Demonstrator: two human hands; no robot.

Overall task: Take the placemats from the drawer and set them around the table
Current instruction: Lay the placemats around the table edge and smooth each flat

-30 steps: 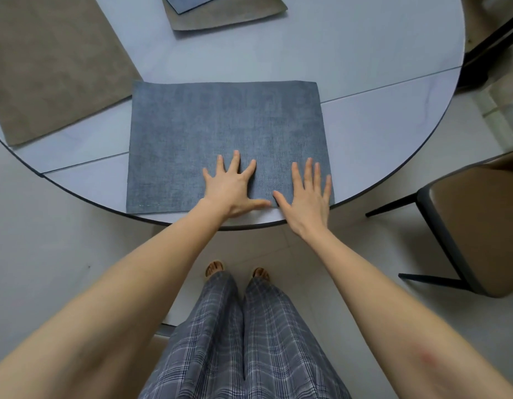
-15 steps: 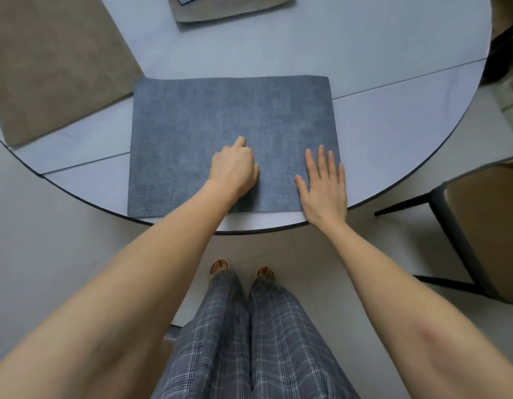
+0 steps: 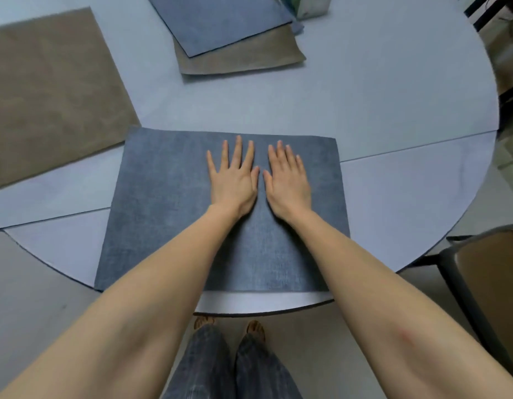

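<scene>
A blue-grey placemat (image 3: 163, 203) lies flat at the near edge of the round pale table (image 3: 379, 110). My left hand (image 3: 233, 175) and my right hand (image 3: 288, 175) rest palm down side by side on the mat's middle, fingers spread, holding nothing. A taupe placemat (image 3: 48, 90) lies at the table's left side, its corner just beside the blue mat's far left corner. Farther back, a second blue placemat (image 3: 220, 21) lies on top of another taupe placemat (image 3: 240, 57).
A brown-seated chair with a dark frame (image 3: 485, 277) stands at the right of the table. More dark chair legs (image 3: 485, 10) show at the far right top. A pale box (image 3: 310, 7) sits at the table's far edge. My legs and feet (image 3: 229, 326) are below the table edge.
Both hands have slid from the mat's near edge to its middle. The left hand, curled half a second ago, now lies flat beside the right. The camera has moved closer over the table.
</scene>
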